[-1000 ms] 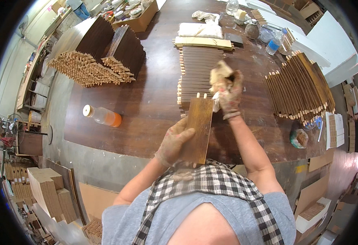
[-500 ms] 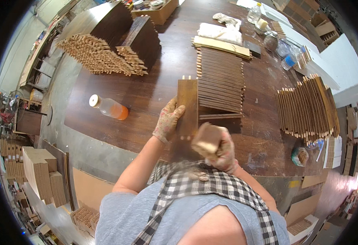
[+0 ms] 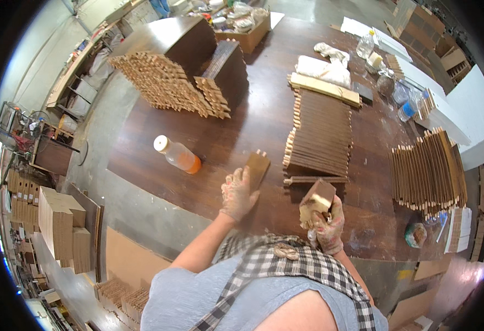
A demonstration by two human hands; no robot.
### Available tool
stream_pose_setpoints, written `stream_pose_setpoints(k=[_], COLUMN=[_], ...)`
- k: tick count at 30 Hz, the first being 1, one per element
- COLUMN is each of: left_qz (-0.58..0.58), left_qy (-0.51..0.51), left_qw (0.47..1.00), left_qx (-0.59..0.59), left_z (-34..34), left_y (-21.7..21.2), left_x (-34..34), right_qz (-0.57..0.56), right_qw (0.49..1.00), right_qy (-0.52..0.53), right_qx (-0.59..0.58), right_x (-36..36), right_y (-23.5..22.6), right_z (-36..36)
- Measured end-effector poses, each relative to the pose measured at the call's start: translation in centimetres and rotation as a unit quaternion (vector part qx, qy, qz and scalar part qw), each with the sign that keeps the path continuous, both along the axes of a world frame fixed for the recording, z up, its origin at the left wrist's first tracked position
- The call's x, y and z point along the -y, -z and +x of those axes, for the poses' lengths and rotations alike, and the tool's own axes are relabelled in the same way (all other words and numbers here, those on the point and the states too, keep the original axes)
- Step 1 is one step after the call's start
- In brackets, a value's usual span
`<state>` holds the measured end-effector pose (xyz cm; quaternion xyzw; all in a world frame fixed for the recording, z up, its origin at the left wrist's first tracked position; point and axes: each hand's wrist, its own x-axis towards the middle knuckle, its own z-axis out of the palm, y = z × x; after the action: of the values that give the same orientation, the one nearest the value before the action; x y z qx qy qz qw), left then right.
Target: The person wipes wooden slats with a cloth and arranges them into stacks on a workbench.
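A patterned work glove covers my left hand [image 3: 238,196]. Its fingers wrap round a short brown wooden board [image 3: 258,169], which tilts away with light dowel pegs at its far end; my palm hides the near part. My right hand [image 3: 329,229], gloved too, grips a small block [image 3: 319,197] with a brown face and worn cream sides, held over the table's near edge. Just beyond the block lies a row of dark slats [image 3: 319,132] with pegs along both sides, its nearest slat [image 3: 316,180] slightly apart from the others.
Left of the boards stands a bottle of orange liquid [image 3: 178,155] on the brown table [image 3: 220,129]. Behind it rises a big stack of pegged boards [image 3: 159,83]. Another slat stack [image 3: 427,174] is at the right, near a small tub [image 3: 416,235]. White cloth [image 3: 325,70] lies at the back.
My left hand has turned and tipped the board, which now leans away to the right. My right hand with the block has moved a little right and down. The whole view has shifted.
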<state>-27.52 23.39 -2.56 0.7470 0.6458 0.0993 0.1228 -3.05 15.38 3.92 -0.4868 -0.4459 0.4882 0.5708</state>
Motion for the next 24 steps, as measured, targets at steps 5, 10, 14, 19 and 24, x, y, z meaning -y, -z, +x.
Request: stream_pose_setpoints(k=[5,10,14,19,24], left_qz=[0.085,0.309,0.385,0.295,0.206], left_qy=[-0.035,-0.016,-0.012,-0.049,-0.105], left_qw=[0.996,0.951,0.922,0.94,0.941], left_qx=[0.022,-0.008,-0.033,-0.161,-0.247], left_z=[-1.0,-1.3,-2.4,-4.5,-4.6], left_y=[-1.9,-11.4,-16.6,-15.8,-14.0], left_x=[-2.8,-10.3,-18.8,-28.2,-29.5], right_qz=[0.058,-0.004,0.048,-0.004,0.045], right_qw=[0.995,0.999,0.997,0.997,0.991], right_qy=[0.035,0.022,0.04,0.073,0.105], right_qx=[0.069,-0.045,0.048,0.024,0.068], right_x=[0.0,0.9,1.0,1.1,1.1], right_y=[2.7,-1.2,1.1,1.9,2.4], right_z=[2.0,1.3,1.7,2.8,3.4])
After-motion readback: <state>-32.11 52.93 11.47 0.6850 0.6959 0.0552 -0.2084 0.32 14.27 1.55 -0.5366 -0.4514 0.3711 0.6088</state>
